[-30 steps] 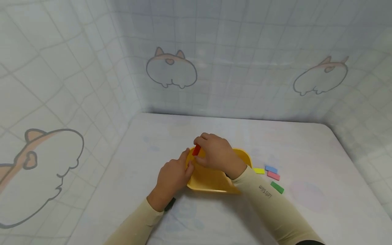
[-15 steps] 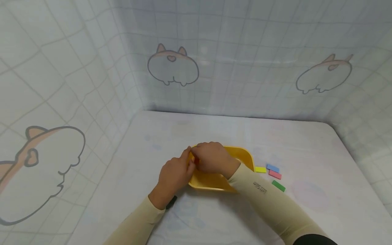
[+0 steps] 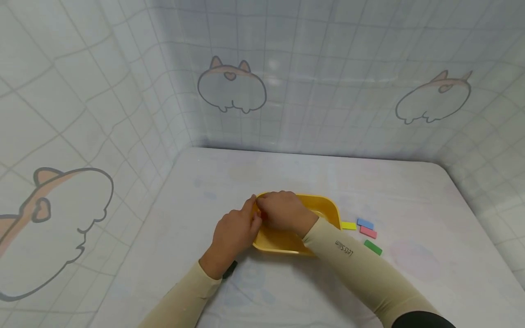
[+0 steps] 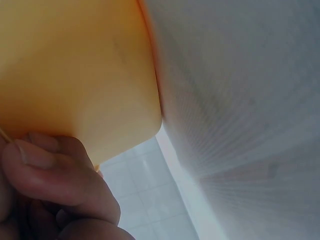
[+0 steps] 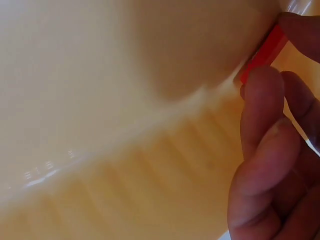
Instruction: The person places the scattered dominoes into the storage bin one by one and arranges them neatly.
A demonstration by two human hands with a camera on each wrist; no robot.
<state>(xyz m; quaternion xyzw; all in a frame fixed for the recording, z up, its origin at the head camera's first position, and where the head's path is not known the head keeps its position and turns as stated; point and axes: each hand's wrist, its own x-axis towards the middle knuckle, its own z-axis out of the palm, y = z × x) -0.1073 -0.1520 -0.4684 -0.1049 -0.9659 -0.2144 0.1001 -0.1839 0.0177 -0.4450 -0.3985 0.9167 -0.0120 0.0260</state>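
Note:
A yellow plastic tray (image 3: 283, 243) stands at mid-table. My left hand (image 3: 233, 230) grips its left rim, the thumb inside and the forefinger along the edge; the left wrist view has curled fingers against the tray's outer wall (image 4: 85, 75). My right hand (image 3: 287, 212) reaches into the tray's left end, close beside the left thumb. Between its thumb and fingertips it pinches a small red block (image 5: 267, 52), held down at the tray's inner corner. From the head view the right hand hides most of that block.
Right of the tray lie a yellow block (image 3: 349, 226), a blue block (image 3: 365, 223), a pink block (image 3: 368, 232) and a green block (image 3: 373, 247). White grid-patterned sheeting (image 3: 328, 91) walls the table at the back and sides.
My right hand has lowered the red block from the tray's left rim down into its left end. The left hand keeps its grip on the rim. The view has shifted slightly.

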